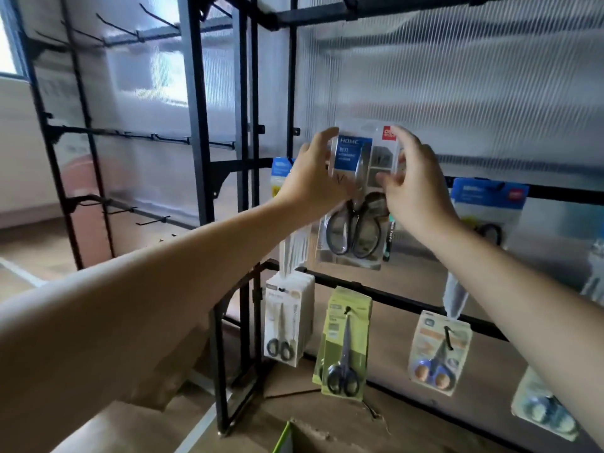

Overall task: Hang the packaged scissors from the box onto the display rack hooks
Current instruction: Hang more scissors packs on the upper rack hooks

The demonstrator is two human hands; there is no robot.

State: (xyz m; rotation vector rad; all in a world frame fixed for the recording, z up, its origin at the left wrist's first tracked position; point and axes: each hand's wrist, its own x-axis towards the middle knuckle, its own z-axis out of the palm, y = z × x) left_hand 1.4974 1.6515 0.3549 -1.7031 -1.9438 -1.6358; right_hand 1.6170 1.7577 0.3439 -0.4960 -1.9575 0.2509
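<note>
- At mid-rack, before the crossbar: scissors pack held upright.
- Left grip pinches the pack's left edge.
- Right grip clamped on its right edge, fingers curled.

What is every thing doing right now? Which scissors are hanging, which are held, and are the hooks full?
blue-label scissors pack: held up at the rack; hooked or not, cannot tell.
left hand: grips that pack's left edge.
right hand: pinches its right edge.
white scissors packs: hanging, several deep.
green scissors packs: hanging.
orange scissors pack: hanging.
upper-left hooks: bare.
</note>
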